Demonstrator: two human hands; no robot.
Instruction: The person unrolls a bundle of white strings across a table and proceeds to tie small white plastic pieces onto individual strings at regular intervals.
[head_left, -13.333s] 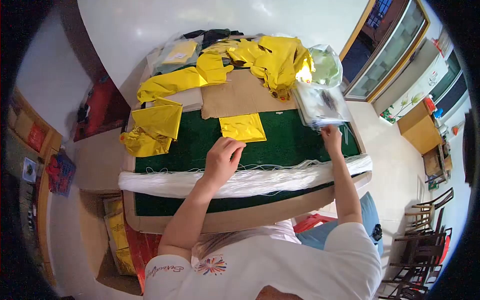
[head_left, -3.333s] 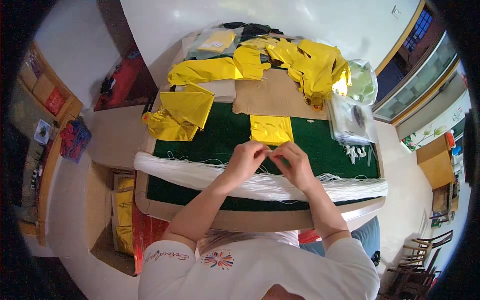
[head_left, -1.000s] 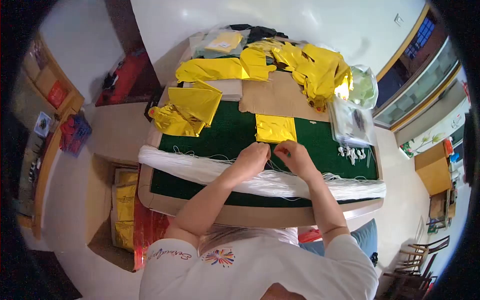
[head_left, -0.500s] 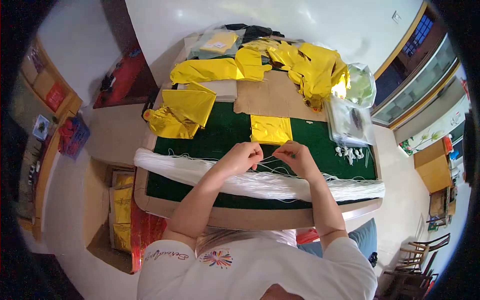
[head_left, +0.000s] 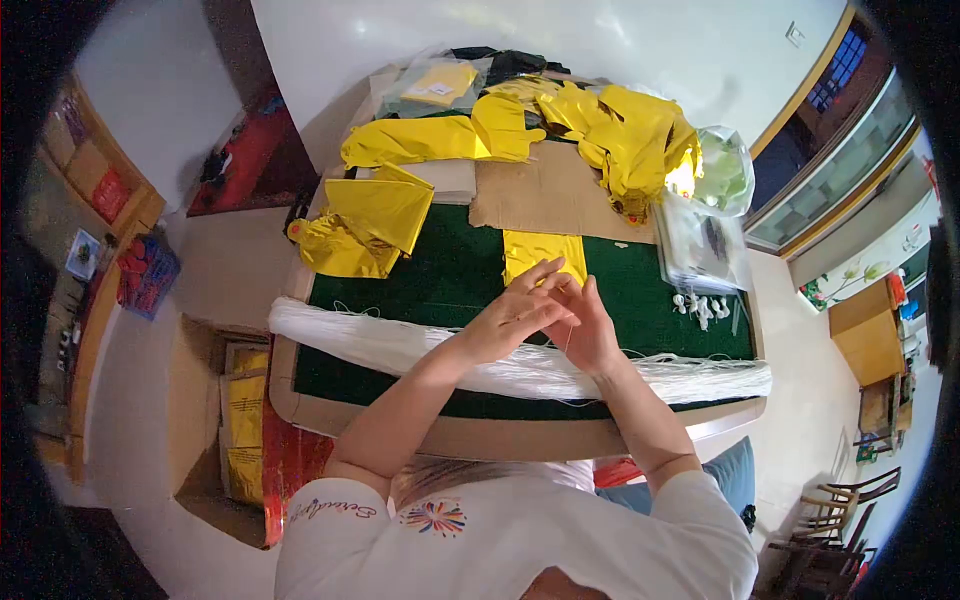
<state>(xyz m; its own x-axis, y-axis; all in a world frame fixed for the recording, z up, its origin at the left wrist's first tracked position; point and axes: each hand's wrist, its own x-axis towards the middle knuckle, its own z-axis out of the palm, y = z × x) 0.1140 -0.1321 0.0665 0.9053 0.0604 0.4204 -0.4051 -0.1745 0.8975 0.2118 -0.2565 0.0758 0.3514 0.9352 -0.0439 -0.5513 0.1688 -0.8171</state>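
My left hand [head_left: 508, 318] and my right hand [head_left: 584, 330] meet above the table's front, their fingers partly stretched and overlapping. A thin white string [head_left: 569, 340] runs between them, looped about the fingers; the exact grip is hidden. Below lies a long bundle of white strings [head_left: 400, 340], stretched across the table from left to right. Just beyond my fingertips sits a folded yellow foil piece [head_left: 543, 247], partly covered by my hands.
Crumpled yellow foil [head_left: 640, 140] lies at the back, with more folded foil [head_left: 375, 215] at the left. Brown cardboard [head_left: 540, 195] rests on the green table surface [head_left: 460, 240]. Clear plastic bags [head_left: 700, 245] and small white pieces [head_left: 702, 308] are at the right. A carton [head_left: 200, 420] stands lower left.
My hands have come together and overlap, after being apart with string pinched between them. My fingers are more stretched out now. The foil and the string bundle stay in place.
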